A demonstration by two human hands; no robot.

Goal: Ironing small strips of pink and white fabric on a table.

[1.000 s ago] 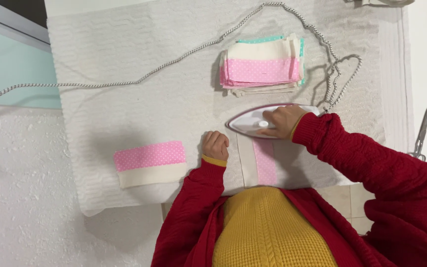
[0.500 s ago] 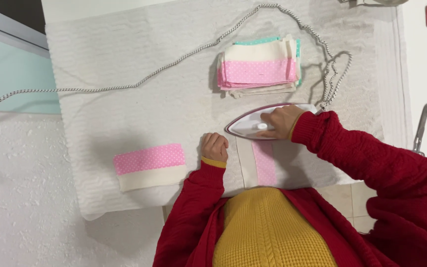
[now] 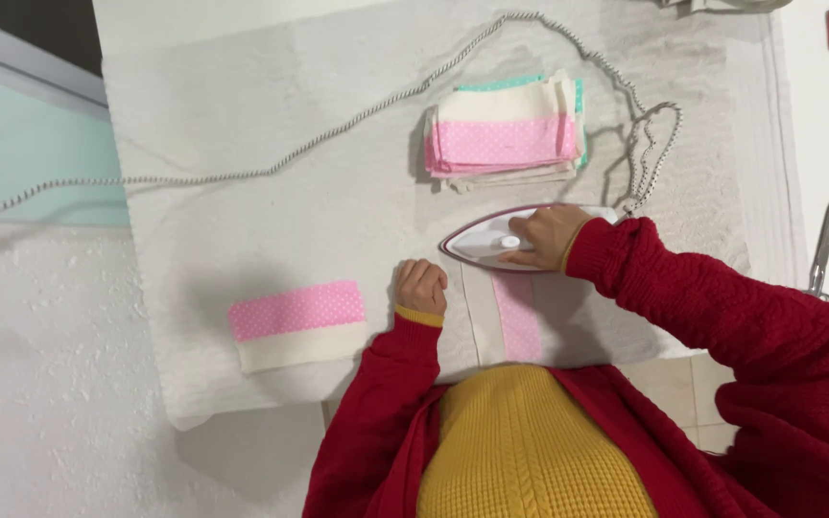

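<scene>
Iron (image 3: 491,240) under right hand (image 3: 549,235), near cloth's (image 3: 520,321) far edge.

I see a glossy white and maroon plastic iron (image 3: 496,242) on matt woven cloth (image 3: 520,321), cream with a dotted pink band. The surface (image 3: 271,221) wears a rough white towel-like cover. The cord (image 3: 338,134) looks braided. My sleeves are red knit.

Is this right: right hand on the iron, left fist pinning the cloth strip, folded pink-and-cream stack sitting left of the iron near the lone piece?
Not quite. The right hand grips the iron and the left hand rests beside the cloth strip, but the folded stack lies beyond the iron, up the board, not near the lone piece. The head view shows it.
</scene>
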